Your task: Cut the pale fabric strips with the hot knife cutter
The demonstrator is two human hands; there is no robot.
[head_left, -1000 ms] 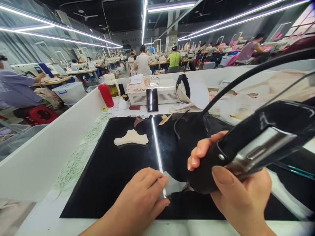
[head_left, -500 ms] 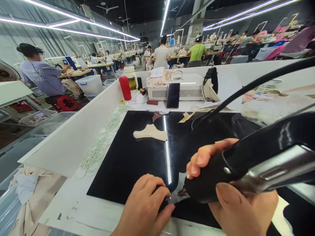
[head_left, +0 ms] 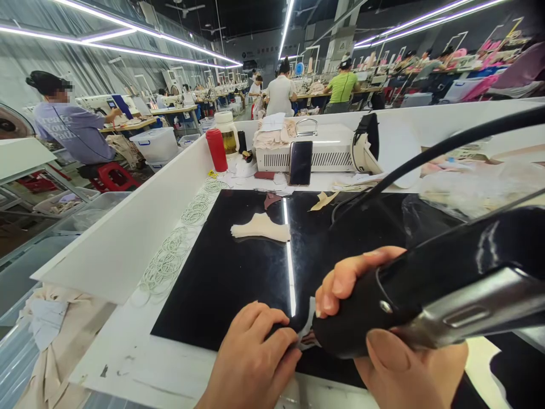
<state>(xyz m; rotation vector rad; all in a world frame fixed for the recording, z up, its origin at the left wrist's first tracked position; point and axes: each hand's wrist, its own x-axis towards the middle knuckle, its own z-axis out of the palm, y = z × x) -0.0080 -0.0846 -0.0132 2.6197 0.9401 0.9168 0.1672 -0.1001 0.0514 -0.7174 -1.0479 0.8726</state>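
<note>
My right hand (head_left: 409, 352) is wrapped round a thick black corded hand tool (head_left: 468, 272) with a long silver lever along its side. The tool's rounded head points down to the left, low over the black board (head_left: 204, 295). Just left of the head, a small piece of light grey material (head_left: 307, 326) with a dark brownish part shows; the rest is hidden behind the tool. My left hand (head_left: 255, 352) rests at the board's front edge, fingers curled and thumb closed towards them, close beside that piece. What lies between those fingers is hidden.
A cream fabric stack (head_left: 260, 228) lies mid-board, with a brown scrap (head_left: 271, 200) and a yellowish scrap (head_left: 324, 201) behind. Pale green cord loops (head_left: 164, 261) line the left. A phone (head_left: 300, 163) leans on a white vented box (head_left: 327, 150). The tool's black cable (head_left: 426, 156) arcs rightward.
The tool and my right hand have shifted slightly left and down, closer to my left hand. Less of the light grey piece shows now. The left hand has hardly moved.
</note>
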